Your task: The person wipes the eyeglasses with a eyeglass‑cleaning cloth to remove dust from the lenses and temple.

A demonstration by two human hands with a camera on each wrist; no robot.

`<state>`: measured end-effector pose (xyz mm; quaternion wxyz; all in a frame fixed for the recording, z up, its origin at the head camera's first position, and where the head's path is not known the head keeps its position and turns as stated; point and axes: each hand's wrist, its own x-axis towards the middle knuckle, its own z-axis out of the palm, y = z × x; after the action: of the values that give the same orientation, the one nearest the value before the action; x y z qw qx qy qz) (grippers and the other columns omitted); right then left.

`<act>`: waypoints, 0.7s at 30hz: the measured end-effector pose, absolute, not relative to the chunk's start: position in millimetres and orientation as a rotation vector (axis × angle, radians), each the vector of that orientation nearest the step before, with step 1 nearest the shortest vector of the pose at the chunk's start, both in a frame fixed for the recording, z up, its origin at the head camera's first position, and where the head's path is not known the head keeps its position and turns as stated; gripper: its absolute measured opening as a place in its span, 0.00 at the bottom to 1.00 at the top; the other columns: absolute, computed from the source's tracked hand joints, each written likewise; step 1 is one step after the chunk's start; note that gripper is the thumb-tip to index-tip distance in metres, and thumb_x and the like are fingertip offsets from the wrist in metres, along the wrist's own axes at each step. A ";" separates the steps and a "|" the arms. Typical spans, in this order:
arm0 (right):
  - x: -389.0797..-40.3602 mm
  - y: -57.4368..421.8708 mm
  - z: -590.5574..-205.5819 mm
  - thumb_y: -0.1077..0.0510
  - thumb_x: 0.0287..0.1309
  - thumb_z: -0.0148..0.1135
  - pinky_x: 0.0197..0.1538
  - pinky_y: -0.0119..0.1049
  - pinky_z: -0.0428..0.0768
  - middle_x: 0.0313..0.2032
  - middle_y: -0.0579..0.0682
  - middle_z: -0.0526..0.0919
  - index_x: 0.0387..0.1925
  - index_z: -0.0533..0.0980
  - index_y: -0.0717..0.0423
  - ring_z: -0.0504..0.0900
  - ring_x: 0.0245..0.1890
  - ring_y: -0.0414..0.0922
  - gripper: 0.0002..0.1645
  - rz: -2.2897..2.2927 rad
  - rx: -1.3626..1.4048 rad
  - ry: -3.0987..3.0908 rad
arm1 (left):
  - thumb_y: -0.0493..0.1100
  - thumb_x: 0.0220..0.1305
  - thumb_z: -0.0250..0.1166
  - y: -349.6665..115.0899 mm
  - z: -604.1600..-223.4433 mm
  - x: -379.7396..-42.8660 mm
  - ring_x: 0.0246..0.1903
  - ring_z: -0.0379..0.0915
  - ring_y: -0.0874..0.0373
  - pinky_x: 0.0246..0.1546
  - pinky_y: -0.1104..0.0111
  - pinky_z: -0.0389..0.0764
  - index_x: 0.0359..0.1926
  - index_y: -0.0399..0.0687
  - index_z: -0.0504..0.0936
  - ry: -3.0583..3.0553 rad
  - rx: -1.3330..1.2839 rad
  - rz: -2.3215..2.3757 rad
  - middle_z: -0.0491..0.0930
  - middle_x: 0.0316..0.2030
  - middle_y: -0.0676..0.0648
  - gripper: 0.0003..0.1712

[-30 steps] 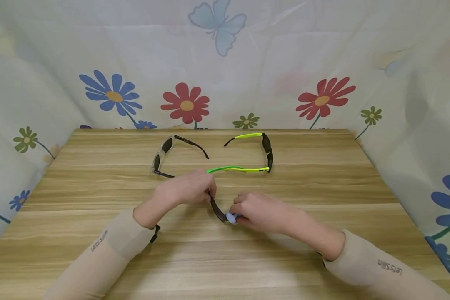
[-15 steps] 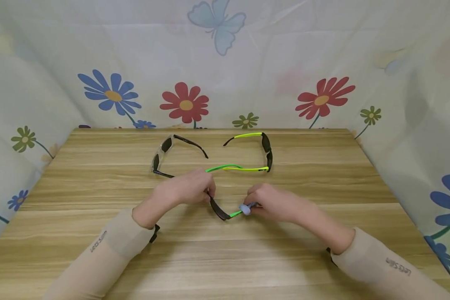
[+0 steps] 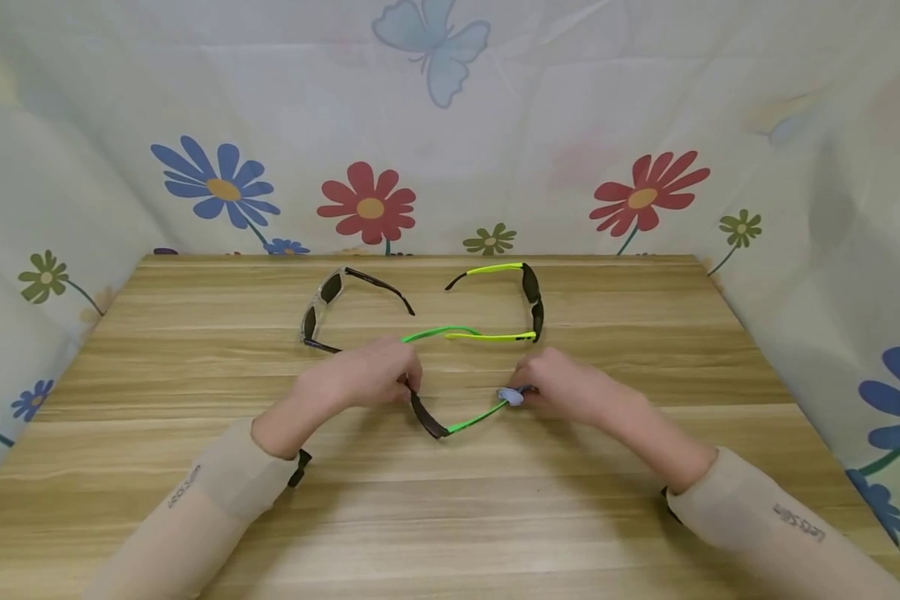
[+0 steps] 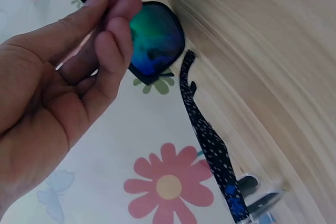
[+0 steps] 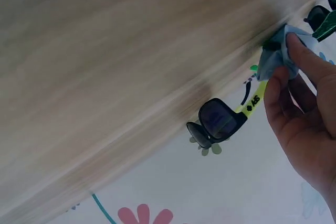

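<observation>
Sunglasses with green arms point(image 3: 429, 418) are located between both hands, nearer the person than the yellow-armed sunglasses point(image 3: 534, 302). Left hand point(image 3: 369, 375): thumb and fingers pinch the frame. Right hand point(image 3: 570, 386): thumb and fingers clamp a blue cloth point(image 3: 511, 397) on one green arm. Head view: lenses appear dark, nearly edge-on. Left wrist view: lenses point(image 4: 158, 40) show mirrored blue-green; the upper one is cut off. Right wrist view: cloth folds and yellow-arm lettering point(image 5: 254, 102) are visible. Frame contact with the table point(image 3: 435, 525) cannot be determined.
</observation>
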<state>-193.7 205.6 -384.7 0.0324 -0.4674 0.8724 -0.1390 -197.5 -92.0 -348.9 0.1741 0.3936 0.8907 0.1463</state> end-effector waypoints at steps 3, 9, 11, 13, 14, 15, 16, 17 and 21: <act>-195.2 208.9 -386.7 0.74 0.52 0.71 0.30 0.33 0.74 0.23 0.41 0.76 0.23 0.81 0.54 0.70 0.25 0.36 0.14 -0.350 -1.388 2.744 | 0.26 0.63 0.67 -98.8 -350.0 -197.6 0.33 0.77 0.61 0.39 0.67 0.80 0.35 0.42 0.90 2.530 1.126 0.424 0.85 0.32 0.52 0.09; -196.1 212.0 -386.4 0.67 0.57 0.75 0.32 0.35 0.77 0.24 0.40 0.78 0.24 0.81 0.53 0.72 0.26 0.36 0.11 -0.329 -1.327 2.783 | 0.28 0.63 0.69 -110.2 -351.9 -197.5 0.35 0.79 0.62 0.40 0.67 0.81 0.35 0.42 0.90 2.556 1.178 0.431 0.86 0.33 0.52 0.07; -196.4 213.3 -386.2 0.67 0.57 0.75 0.32 0.34 0.75 0.24 0.41 0.77 0.23 0.80 0.53 0.71 0.26 0.36 0.12 -0.341 -1.319 2.787 | 0.29 0.64 0.70 -113.0 -351.7 -197.8 0.34 0.79 0.62 0.39 0.68 0.81 0.35 0.42 0.90 2.561 1.198 0.448 0.86 0.33 0.51 0.06; -196.8 215.0 -386.0 0.67 0.57 0.75 0.31 0.34 0.73 0.23 0.40 0.76 0.22 0.79 0.52 0.69 0.25 0.37 0.14 -0.350 -1.317 2.787 | 0.29 0.64 0.70 -115.8 -350.8 -198.0 0.34 0.79 0.63 0.39 0.68 0.81 0.35 0.42 0.90 2.570 1.224 0.457 0.86 0.33 0.51 0.05; -197.1 216.2 -386.0 0.67 0.57 0.75 0.31 0.33 0.73 0.24 0.41 0.75 0.22 0.79 0.52 0.69 0.25 0.37 0.14 -0.352 -1.320 2.788 | 0.30 0.64 0.70 -117.0 -350.2 -198.1 0.34 0.79 0.63 0.38 0.69 0.81 0.35 0.42 0.90 2.576 1.230 0.459 0.86 0.33 0.51 0.05; -197.4 217.4 -385.6 0.67 0.57 0.75 0.31 0.33 0.73 0.24 0.41 0.75 0.22 0.78 0.52 0.69 0.25 0.37 0.14 -0.352 -1.324 2.792 | 0.30 0.64 0.71 -118.2 -349.4 -198.2 0.34 0.79 0.64 0.39 0.69 0.81 0.35 0.43 0.90 2.581 1.233 0.462 0.86 0.33 0.51 0.05; -197.7 218.4 -385.0 0.67 0.57 0.75 0.31 0.33 0.73 0.24 0.41 0.75 0.22 0.78 0.52 0.70 0.26 0.37 0.14 -0.358 -1.328 2.796 | 0.31 0.64 0.71 -119.5 -348.1 -198.1 0.33 0.78 0.64 0.39 0.68 0.81 0.35 0.43 0.90 2.584 1.235 0.466 0.86 0.32 0.52 0.05; -198.1 219.4 -384.4 0.67 0.57 0.75 0.31 0.33 0.73 0.24 0.41 0.76 0.22 0.78 0.52 0.70 0.26 0.37 0.15 -0.364 -1.330 2.799 | 0.31 0.64 0.71 -120.9 -346.7 -197.9 0.33 0.78 0.64 0.39 0.68 0.81 0.36 0.43 0.90 2.588 1.234 0.469 0.86 0.32 0.53 0.04; -199.8 222.0 -380.8 0.68 0.58 0.74 0.31 0.34 0.74 0.26 0.43 0.77 0.24 0.77 0.54 0.71 0.27 0.38 0.14 -0.389 -1.310 2.819 | 0.32 0.64 0.71 -126.3 -341.5 -196.6 0.32 0.77 0.64 0.38 0.67 0.80 0.36 0.44 0.90 2.587 1.238 0.488 0.85 0.32 0.54 0.04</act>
<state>-199.8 222.0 -380.8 0.0046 -0.4183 0.8998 -0.1241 -196.6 -126.3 -341.5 0.1158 0.4226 0.8833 0.1665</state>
